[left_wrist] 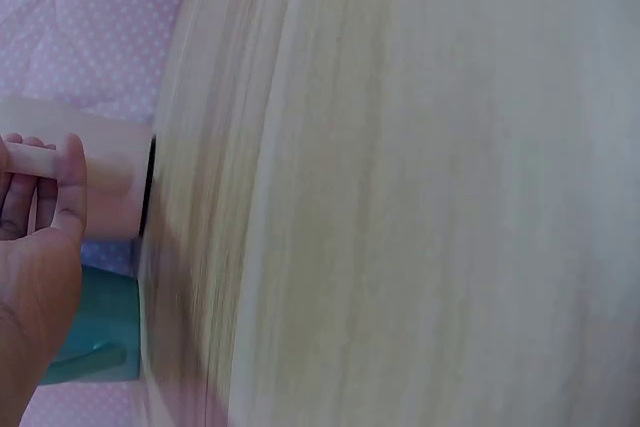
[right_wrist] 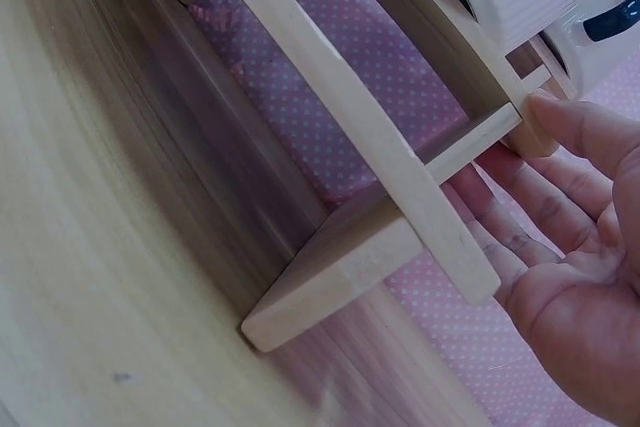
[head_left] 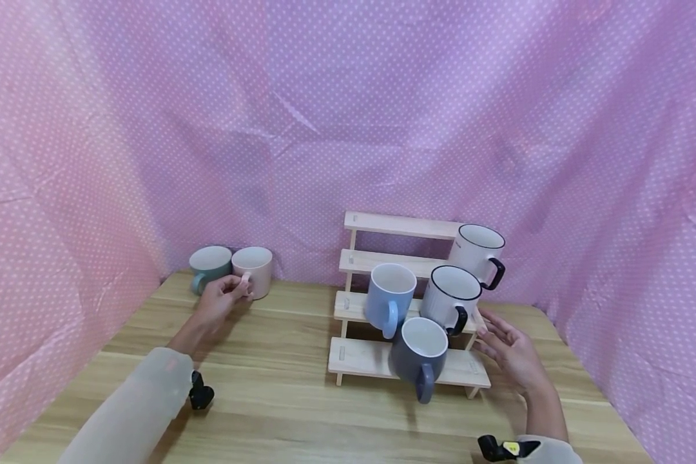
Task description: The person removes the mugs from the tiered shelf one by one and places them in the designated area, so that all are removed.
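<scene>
At the back left, my left hand [head_left: 217,304] pinches the handle of a pale pink mug [head_left: 261,274] standing on the table. In the left wrist view, thumb and fingers close round that handle. A green mug [head_left: 211,264] is just left of the pink one. My right hand [head_left: 515,353] holds the right end of a tiered wooden display stand [head_left: 359,357], its thumb on a board's end and its fingers beneath. On the stand sit a dark grey mug [head_left: 408,354], a light blue mug [head_left: 385,299] and two white mugs with black rims, one lower [head_left: 446,303] and one higher [head_left: 474,258].
The wooden table [head_left: 267,399] runs under everything. Pink dotted cloth [head_left: 301,161] hangs behind and along both sides. The mug handles on the stand stick out toward the front and right.
</scene>
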`<state>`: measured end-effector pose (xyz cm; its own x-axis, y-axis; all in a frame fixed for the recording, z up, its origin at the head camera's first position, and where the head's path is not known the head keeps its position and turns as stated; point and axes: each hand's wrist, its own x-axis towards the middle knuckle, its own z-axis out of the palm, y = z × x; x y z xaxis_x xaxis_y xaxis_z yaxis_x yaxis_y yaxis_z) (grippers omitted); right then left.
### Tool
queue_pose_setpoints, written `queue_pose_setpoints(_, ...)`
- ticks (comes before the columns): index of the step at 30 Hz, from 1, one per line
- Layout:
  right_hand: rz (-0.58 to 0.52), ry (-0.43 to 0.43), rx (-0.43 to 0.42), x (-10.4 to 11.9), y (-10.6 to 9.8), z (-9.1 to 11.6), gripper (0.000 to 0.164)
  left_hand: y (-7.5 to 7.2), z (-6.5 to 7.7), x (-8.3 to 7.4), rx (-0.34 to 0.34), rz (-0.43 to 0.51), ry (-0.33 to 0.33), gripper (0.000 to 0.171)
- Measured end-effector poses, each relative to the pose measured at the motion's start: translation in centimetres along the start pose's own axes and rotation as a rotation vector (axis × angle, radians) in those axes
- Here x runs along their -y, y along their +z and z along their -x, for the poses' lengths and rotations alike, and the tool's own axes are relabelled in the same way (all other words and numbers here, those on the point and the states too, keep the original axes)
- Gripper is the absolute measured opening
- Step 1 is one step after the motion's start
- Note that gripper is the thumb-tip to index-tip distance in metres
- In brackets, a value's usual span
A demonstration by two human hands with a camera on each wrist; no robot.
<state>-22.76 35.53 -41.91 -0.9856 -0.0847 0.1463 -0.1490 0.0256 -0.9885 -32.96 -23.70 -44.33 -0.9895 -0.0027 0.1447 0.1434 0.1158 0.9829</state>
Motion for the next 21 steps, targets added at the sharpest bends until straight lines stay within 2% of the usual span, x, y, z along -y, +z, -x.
queue_pose_setpoints(5,0.004,-0.005,0.003,0.07,0.07,0.09,0.065,-0.38,0.05,0.16,0.020,-0.020,-0.003,0.033)
queue_pose_setpoints(16,0.018,-0.002,0.009,-0.11,-0.17,0.14,0.065,-0.72,0.03,0.55,0.041,0.020,0.019,0.028)
queue_pose_setpoints(19,0.016,-0.007,0.009,-0.12,-0.18,0.13,0.064,-0.78,0.12,0.28,0.032,-0.014,0.026,0.030)
queue_pose_setpoints(21,0.009,-0.010,0.011,-0.06,-0.16,0.11,0.064,-0.77,0.28,-0.09,0.000,-0.088,0.036,0.031)
